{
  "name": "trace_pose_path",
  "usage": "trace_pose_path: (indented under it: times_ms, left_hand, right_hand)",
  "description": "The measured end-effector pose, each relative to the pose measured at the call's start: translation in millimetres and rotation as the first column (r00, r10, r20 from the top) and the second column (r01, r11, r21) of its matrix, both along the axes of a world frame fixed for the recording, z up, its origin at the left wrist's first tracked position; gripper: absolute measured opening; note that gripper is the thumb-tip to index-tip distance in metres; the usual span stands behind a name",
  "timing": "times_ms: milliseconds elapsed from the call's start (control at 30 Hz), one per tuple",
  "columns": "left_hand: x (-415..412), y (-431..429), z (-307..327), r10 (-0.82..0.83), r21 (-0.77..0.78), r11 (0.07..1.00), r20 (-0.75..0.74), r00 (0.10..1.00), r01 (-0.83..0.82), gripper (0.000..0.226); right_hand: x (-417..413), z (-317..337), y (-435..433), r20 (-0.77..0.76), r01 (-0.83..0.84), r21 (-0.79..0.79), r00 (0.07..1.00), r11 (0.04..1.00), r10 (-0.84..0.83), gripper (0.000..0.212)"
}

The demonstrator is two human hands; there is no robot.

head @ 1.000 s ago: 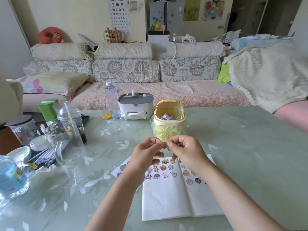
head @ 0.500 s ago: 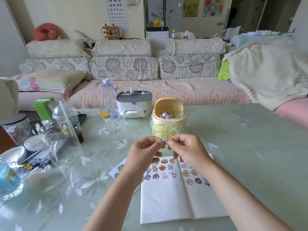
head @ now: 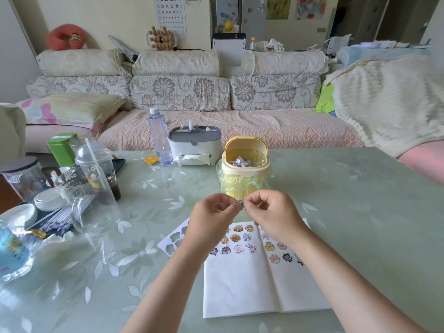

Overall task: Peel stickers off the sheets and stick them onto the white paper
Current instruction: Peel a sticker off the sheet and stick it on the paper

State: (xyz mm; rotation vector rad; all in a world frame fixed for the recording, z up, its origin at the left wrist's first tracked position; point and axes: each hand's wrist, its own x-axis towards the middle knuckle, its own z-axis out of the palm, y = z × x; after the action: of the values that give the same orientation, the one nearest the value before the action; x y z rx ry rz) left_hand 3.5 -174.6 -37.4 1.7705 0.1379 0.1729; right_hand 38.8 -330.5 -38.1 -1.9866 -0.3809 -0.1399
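Observation:
A folded white paper (head: 242, 287) lies on the table in front of me, with several cartoon stickers stuck along its far end. My left hand (head: 211, 221) and my right hand (head: 274, 215) meet above that end, and both pinch one small purple sticker (head: 239, 203) between their fingertips. A used sticker sheet (head: 174, 240) with cut-out holes pokes out from under my left wrist, left of the paper. Its right part is hidden by my arm.
A small yellow bin (head: 245, 168) lined with a bag stands just beyond my hands. A tissue box (head: 194, 150) and a clear bottle (head: 159, 138) stand behind it. Cups, jars and dishes (head: 79, 188) crowd the table's left side. A sofa (head: 182, 97) runs along the far edge.
My hands have stayed together on the small sticker, which now shows more clearly between my fingertips. The view has tilted slightly.

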Motion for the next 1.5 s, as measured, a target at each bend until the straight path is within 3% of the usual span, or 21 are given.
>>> trace_pose_path:
  times_ms: [300,533,700,767,867,1000,1067,1300,1500]
  left_hand:
    - [-1,-3,-1,0.033,0.205,0.978,0.061,0.998,-0.045,0.009]
    - [-2,-1,3,0.063,0.181,0.980,0.094,0.994,-0.080,0.009]
    - [-1,-4,1,0.051,0.201,0.977,0.113,0.992,-0.073,0.007]
    - [-1,-2,2,0.067,0.197,0.976,0.131,0.989,-0.093,0.009]
    - [-2,3,5,0.067,0.156,0.984,0.147,0.987,-0.090,0.010]
    - [-2,11,9,-0.023,0.150,0.989,0.144,0.989,0.001,0.011]
    - [-2,12,10,-0.051,0.141,0.989,0.133,0.990,0.032,0.010]
    - [-2,11,7,-0.088,0.093,0.993,0.117,0.989,0.077,0.010]
    - [0,11,5,-0.064,0.084,0.995,0.102,0.993,0.056,0.010]
  right_hand:
    - [-2,-7,1,0.389,0.193,-0.223,0.916,0.955,-0.095,0.005]
    - [-1,-6,4,0.339,0.194,-0.119,0.930,0.974,-0.144,0.007]
    - [-1,-10,8,0.475,0.305,-0.165,0.858,0.938,-0.195,0.011]
    - [-1,-10,10,0.415,0.255,-0.108,0.890,0.961,-0.190,0.011]
    - [-1,-1,7,0.044,0.017,0.131,0.999,0.991,-0.022,0.014]
    - [0,4,2,-0.190,-0.098,0.329,0.967,0.939,0.168,0.014]
    - [0,3,0,-0.212,-0.106,0.337,0.960,0.936,0.185,0.010]
    - [1,0,1,-0.030,-0.086,0.137,0.995,0.987,0.091,0.012]
    - [-2,1,6,-0.045,-0.064,0.126,0.996,0.990,0.070,0.016]
